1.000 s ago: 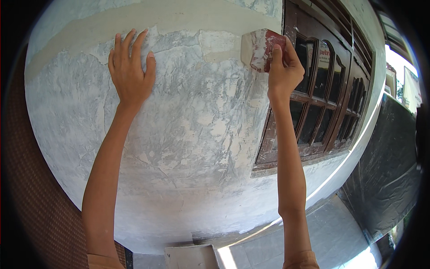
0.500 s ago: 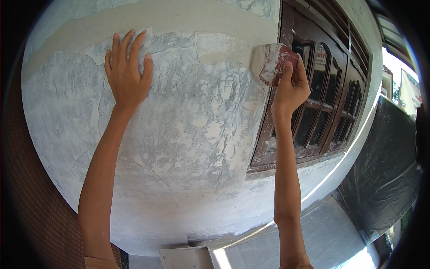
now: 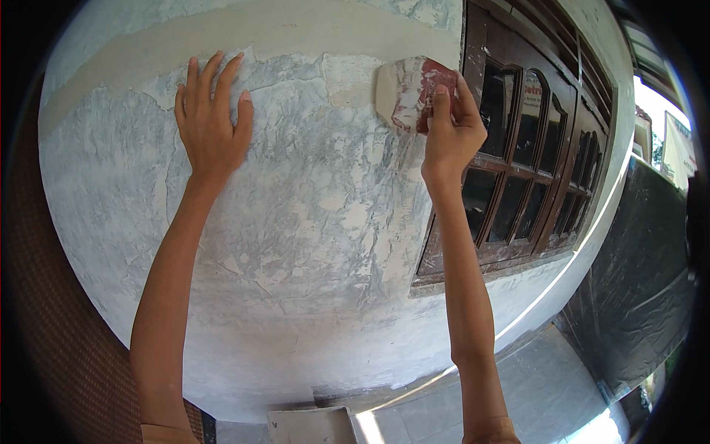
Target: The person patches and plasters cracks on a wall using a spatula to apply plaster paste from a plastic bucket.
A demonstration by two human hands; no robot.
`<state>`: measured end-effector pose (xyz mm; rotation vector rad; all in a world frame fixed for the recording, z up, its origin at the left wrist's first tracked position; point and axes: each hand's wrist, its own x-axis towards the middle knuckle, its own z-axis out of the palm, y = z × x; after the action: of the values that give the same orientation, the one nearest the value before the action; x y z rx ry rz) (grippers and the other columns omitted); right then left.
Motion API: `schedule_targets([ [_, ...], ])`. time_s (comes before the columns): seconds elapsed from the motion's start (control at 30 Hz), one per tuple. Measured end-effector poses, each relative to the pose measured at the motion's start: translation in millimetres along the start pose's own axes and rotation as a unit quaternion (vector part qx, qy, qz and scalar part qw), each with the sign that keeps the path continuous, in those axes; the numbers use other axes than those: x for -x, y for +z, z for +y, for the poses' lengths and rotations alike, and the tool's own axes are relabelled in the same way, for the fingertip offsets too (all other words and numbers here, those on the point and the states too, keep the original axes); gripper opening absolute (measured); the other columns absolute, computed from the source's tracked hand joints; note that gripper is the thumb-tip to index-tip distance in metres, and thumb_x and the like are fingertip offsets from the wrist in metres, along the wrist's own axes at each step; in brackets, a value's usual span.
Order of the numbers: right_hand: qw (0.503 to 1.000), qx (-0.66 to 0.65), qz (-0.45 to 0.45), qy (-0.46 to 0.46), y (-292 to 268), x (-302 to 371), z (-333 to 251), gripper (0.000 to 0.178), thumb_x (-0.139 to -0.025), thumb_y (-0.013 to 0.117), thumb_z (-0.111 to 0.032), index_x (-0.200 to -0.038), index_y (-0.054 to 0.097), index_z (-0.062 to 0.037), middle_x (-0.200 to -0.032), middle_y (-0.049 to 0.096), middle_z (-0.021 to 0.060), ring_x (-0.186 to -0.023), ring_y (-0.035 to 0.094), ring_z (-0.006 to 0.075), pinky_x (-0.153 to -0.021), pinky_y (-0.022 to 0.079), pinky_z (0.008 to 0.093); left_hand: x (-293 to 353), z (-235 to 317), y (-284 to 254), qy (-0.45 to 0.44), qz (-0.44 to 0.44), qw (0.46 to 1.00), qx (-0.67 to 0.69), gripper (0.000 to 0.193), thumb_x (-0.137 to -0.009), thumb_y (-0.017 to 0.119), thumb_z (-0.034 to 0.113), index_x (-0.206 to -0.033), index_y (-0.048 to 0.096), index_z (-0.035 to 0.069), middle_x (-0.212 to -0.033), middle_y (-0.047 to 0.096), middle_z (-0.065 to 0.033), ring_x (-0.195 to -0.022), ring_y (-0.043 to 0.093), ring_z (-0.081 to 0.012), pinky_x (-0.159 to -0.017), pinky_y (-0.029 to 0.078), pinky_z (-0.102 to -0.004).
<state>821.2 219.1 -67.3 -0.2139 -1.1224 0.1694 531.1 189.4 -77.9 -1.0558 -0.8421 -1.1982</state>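
A patchy grey-white plastered wall (image 3: 288, 214) stands before me, with a smooth beige band across its upper part. My left hand (image 3: 213, 122) lies against the wall at the upper left, fingers spread, holding nothing. In my right hand (image 3: 452, 122) is a flat dark-red putty scraper (image 3: 436, 80), pinched with the thumb on its near face. White residue cakes the scraper, and its left side is at the wall beside the window frame. The fingers behind it are partly hidden.
Right of the scraper is a brown wooden window (image 3: 510, 170) with dark panes and a projecting sill. A pale open box (image 3: 310, 429) sits low by the wall's foot. Grey floor tiles (image 3: 518, 392) and a black sheet (image 3: 629, 274) lie to the right; brown woven-looking material (image 3: 81, 348) is at left.
My right hand has moved the scraper left and slightly up, away from the window and over the wall. My left hand has stayed almost in place.
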Motion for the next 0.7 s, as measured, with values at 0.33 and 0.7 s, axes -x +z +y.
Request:
schedule_targets([
  [0.33,0.995,-0.024,0.074,-0.057,-27,-18,31,0.038,-0.098,0.061,-0.010,-0.133,0.058,0.0037,-0.101,0.072,0.0107,-0.080,0.065,0.0086,-0.070,0.054,0.0236,0,0,-1,-0.014,0.001,1.000,-0.007,0.046,-0.093,0.056,0.026,-0.138,0.057,0.019,-0.146,0.050,-0.0078,-0.145,0.034,-0.0328,-0.117,0.021,-0.0568],
  [0.7,0.998,-0.013,0.047,0.026,-4,-28,16,0.039,-0.096,0.062,-0.008,-0.132,0.058,0.0065,-0.103,0.073,0.0161,-0.088,0.067,0.0130,-0.079,0.055,0.0258,1,-1,0,-0.015,-0.003,1.000,-0.011,0.045,-0.093,0.055,0.026,-0.138,0.057,0.020,-0.148,0.049,-0.0079,-0.145,0.032,-0.0325,-0.117,0.019,-0.0567],
])
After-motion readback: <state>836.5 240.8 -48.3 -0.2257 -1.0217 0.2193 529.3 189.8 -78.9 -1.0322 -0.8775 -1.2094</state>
